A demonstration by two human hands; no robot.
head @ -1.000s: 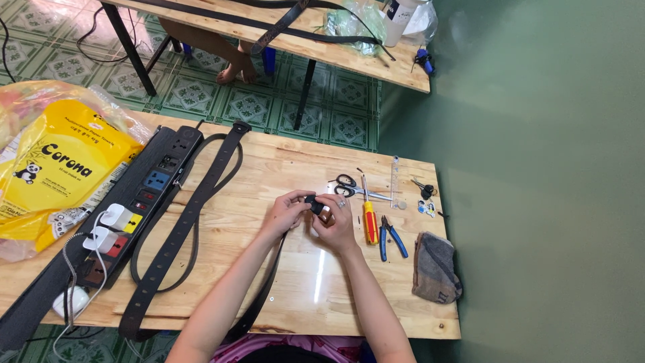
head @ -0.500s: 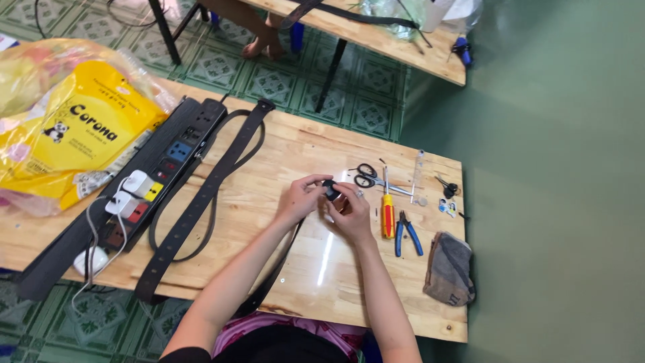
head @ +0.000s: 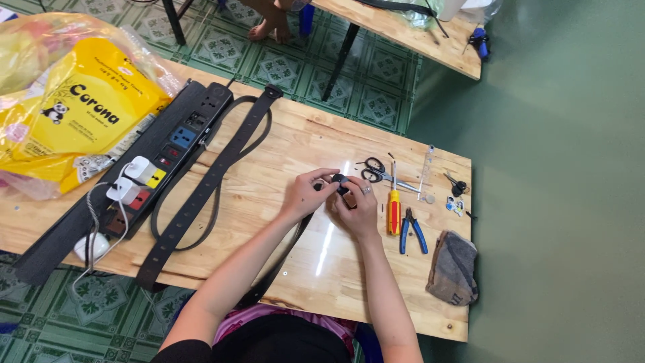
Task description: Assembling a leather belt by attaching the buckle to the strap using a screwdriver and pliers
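Buckle (head: 340, 182), small and dark, is pinched between both hands above the wooden table (head: 295, 141), just left of the scissors (head: 373, 170). Left hand (head: 310, 192) is closed on the buckle from the left, fingertips curled over its top. Right hand (head: 357, 204) is closed on it from the right; a ring shows on one finger. A dark strap (head: 279, 265) runs from under the hands toward the near table edge; whether it joins the buckle cannot be told.

Positions relative to the scissors:
- Screwdriver (head: 394, 208), yellow and red handle, lies just below, shaft pointing away from the person.
- Blue-handled pliers (head: 411, 230) lie below and slightly right, beside the screwdriver.
- Folded grey cloth (head: 453, 267) lies further below and right, near the table edge.
- Small loose parts (head: 455, 195) lie to the right; their kind is too small to tell.
- Long perforated belt (head: 211, 185) lies well to the left, stretched diagonally.
- Black power strip (head: 151, 173) lies left of the belt, with white plugs inserted.
- Yellow plastic bag (head: 77, 114) rests at the far left.
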